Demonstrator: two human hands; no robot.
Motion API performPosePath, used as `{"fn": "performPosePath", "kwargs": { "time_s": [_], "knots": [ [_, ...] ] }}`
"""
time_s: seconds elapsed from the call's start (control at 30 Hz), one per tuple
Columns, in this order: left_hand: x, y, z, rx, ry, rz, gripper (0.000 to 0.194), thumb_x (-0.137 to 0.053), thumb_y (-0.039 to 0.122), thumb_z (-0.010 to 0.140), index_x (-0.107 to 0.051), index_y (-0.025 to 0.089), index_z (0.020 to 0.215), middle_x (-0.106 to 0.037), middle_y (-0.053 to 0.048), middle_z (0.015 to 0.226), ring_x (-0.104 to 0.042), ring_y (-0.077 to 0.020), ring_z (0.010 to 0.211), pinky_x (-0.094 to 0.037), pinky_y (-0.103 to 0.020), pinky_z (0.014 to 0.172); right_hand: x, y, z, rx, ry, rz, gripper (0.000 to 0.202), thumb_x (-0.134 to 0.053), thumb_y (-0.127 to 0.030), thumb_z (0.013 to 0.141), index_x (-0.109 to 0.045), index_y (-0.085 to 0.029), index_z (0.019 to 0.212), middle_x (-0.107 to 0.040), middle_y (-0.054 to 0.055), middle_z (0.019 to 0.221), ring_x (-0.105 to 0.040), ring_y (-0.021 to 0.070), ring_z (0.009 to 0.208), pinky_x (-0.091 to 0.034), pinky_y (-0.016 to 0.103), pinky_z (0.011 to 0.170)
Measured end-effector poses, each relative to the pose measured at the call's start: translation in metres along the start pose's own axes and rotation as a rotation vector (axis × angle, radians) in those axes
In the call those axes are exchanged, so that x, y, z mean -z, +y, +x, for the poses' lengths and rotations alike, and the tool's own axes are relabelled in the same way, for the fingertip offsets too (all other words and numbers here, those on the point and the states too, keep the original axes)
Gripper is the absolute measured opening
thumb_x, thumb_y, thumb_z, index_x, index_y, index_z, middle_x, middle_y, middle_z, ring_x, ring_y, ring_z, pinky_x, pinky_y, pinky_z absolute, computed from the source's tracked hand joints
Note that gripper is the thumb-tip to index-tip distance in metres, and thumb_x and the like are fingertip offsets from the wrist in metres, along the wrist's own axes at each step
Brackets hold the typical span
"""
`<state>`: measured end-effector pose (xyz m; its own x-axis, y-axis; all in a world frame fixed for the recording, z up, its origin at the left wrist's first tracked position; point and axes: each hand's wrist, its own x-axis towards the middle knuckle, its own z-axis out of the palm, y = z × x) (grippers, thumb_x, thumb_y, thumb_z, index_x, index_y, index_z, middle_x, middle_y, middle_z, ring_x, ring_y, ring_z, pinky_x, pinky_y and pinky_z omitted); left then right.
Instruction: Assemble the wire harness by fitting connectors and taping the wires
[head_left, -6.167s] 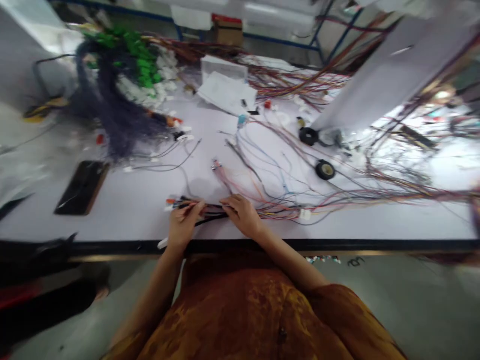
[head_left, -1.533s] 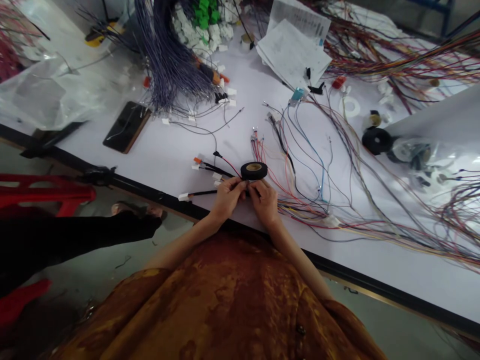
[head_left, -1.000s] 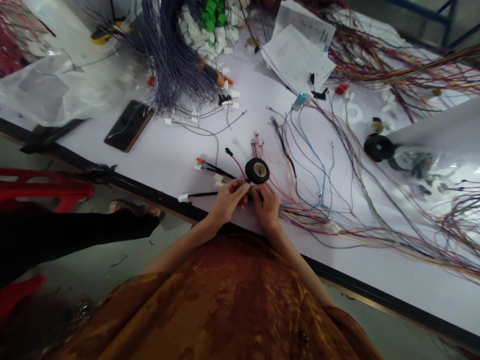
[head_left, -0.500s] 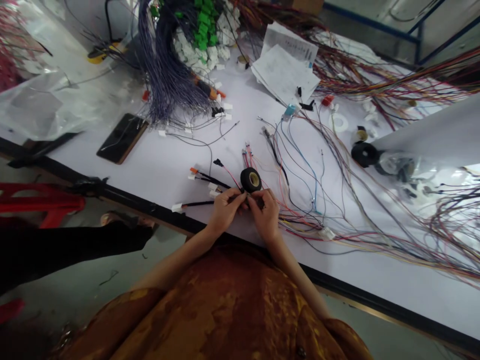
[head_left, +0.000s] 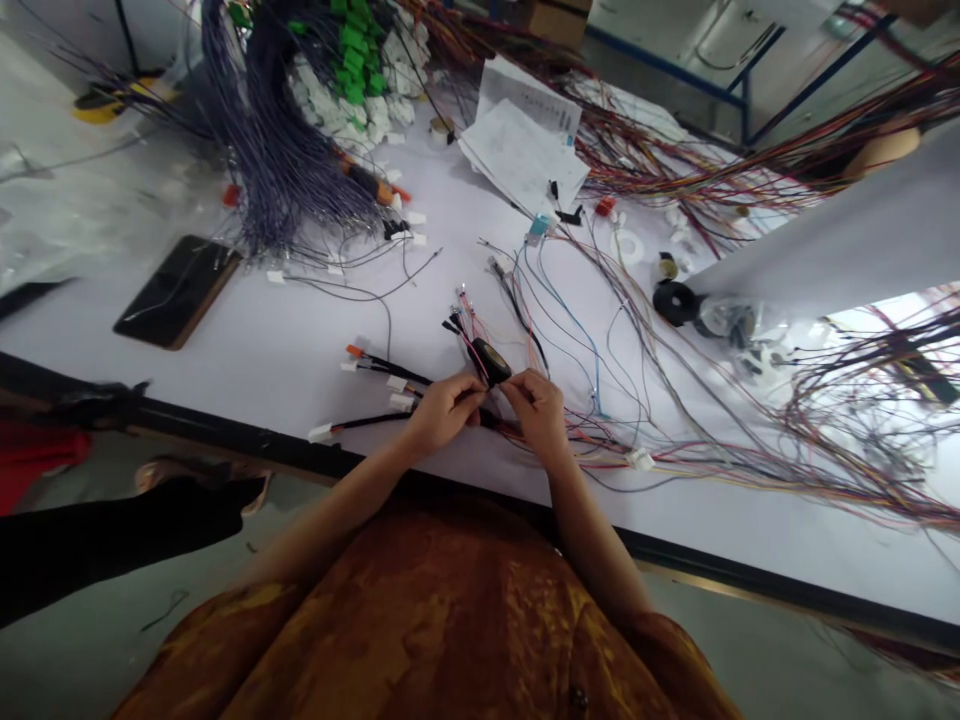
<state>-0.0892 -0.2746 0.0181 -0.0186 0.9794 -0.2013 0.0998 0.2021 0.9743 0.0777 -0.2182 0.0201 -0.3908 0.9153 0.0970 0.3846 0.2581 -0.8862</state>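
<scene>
Tape roll, black and tilted, sits near the middle of the frame in the head view, just above the gap between the two hands, its lower end right beside the fingertips of both. The left hand is on the roll's lower left, thumb and forefinger pinched together; the right hand is on its lower right, pinched likewise. The hands are near each other but apart, and what each pinch grips is too small to tell. Below the fingertips, a wire bundle with dark wrapping runs across the gap. Black-sleeved branches reach left from it, ending in an orange connector and a white connector. Loose coloured wires spread over the white surface toward the right edge. A phone lies at left, below purple wires and green connectors. Papers lie at upper centre, and another black roll right of centre. A person's dark-clothed leg shows at lower left.
</scene>
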Motion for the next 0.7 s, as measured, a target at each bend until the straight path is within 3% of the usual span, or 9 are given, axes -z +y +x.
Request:
{"fn": "performPosePath", "kwargs": {
  "time_s": [0.2, 0.33, 0.4, 0.47, 0.6, 0.7],
  "knots": [
    [0.005, -0.005, 0.000, -0.041, -0.052, 0.053, 0.014, -0.052, 0.027, 0.089, -0.055, 0.019, 0.077, -0.058, 0.003, 0.057, -0.054, -0.0099, 0.053, -0.042, -0.020, 0.060, 0.003, 0.010, 0.004, -0.095, 0.044, 0.108, 0.023, -0.062, -0.031, 0.084, -0.059, -0.018, 0.066, -0.047, -0.003, 0.062, -0.041, 0.0104, 0.060, -0.034, 0.026, 0.060],
    [0.011, -0.009, -0.002, -0.019, -0.066, 0.027, 0.016, -0.054, 0.029, 0.088, -0.054, 0.018, 0.076, -0.060, 0.003, 0.058, -0.055, -0.0097, 0.054, -0.042, -0.020, 0.061, 0.019, 0.020, 0.008, -0.219, 0.190, 0.198, 0.024, -0.060, -0.036, 0.085, -0.058, -0.018, 0.069, -0.041, -0.005, 0.059, -0.036, 0.0100, 0.057, -0.032, 0.025, 0.058],
    [0.013, -0.009, -0.002, 0.011, -0.063, -0.022, 0.017, -0.056, 0.032, 0.087, -0.056, 0.018, 0.077, -0.061, 0.002, 0.059, -0.055, -0.0099, 0.055, -0.043, -0.020, 0.060, 0.028, 0.023, 0.009, -0.238, 0.203, 0.197, 0.023, -0.059, -0.036, 0.086, -0.059, -0.018, 0.072, -0.041, -0.006, 0.059, -0.037, 0.0100, 0.057, -0.033, 0.025, 0.058],
    [0.013, -0.007, -0.002, 0.049, -0.060, -0.093, 0.017, -0.059, 0.034, 0.084, -0.059, 0.018, 0.081, -0.061, 0.002, 0.059, -0.056, -0.0101, 0.055, -0.044, -0.021, 0.059, 0.035, 0.020, 0.007, -0.201, 0.059, 0.141, 0.020, -0.060, -0.033, 0.085, -0.061, -0.018, 0.072, -0.048, -0.004, 0.062, -0.043, 0.0106, 0.061, -0.036, 0.025, 0.061],
    [0.013, -0.001, -0.003, 0.123, -0.034, -0.236, 0.020, -0.066, 0.037, 0.081, -0.065, 0.016, 0.083, -0.057, 0.002, 0.056, -0.051, -0.0090, 0.050, -0.041, -0.020, 0.053, 0.036, 0.005, 0.000, -0.116, -0.411, 0.014, 0.013, -0.061, -0.022, 0.084, -0.067, -0.017, 0.073, -0.061, -0.001, 0.072, -0.053, 0.0111, 0.068, -0.040, 0.025, 0.066],
    [0.013, 0.002, -0.004, 0.162, 0.012, -0.303, 0.022, -0.068, 0.037, 0.081, -0.066, 0.016, 0.083, -0.056, 0.003, 0.055, -0.049, -0.0083, 0.048, -0.039, -0.020, 0.049, 0.025, -0.007, -0.001, -0.090, -0.513, -0.009, 0.013, -0.059, -0.019, 0.085, -0.070, -0.018, 0.078, -0.062, 0.000, 0.077, -0.055, 0.0116, 0.069, -0.043, 0.025, 0.067]
  ]
}}
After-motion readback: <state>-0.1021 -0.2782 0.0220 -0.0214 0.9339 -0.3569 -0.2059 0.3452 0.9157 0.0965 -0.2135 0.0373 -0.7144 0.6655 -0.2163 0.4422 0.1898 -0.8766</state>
